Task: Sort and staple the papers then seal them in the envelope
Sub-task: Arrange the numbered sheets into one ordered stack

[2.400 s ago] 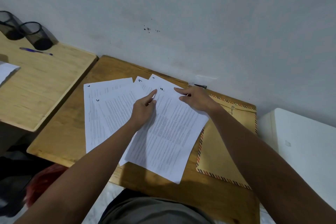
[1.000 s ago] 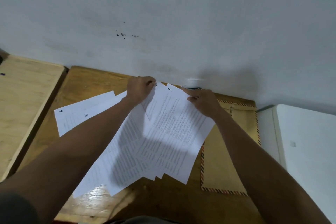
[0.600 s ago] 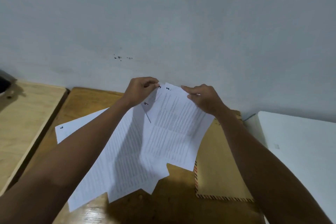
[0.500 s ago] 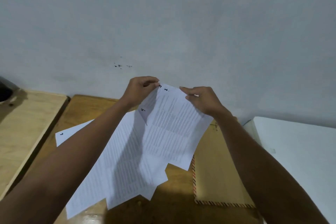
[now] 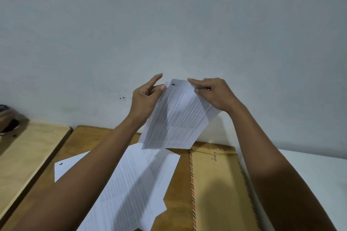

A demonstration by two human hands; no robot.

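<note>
Papers (image 5: 178, 116) marked with a page number hang above the table (image 5: 176, 202), their top corners pinched by left hand (image 5: 144, 99) and right hand (image 5: 216, 93). Other sheets (image 5: 131, 184) lie loose beside the manila envelope (image 5: 216, 184); sorting seems underway, stapling and sealing remain.

Lighting was dim and even, cool in tone, with no glare on the wall (image 5: 169, 15). Soft shadows from the forearms fell across the papers on the desk (image 5: 131, 184) and the envelope (image 5: 216, 193), so light came from above and behind. The held sheet (image 5: 178, 118) showed motion blur, its print unreadable; desk (image 5: 37, 155) edges bowed outward toward the frame sides.
</note>
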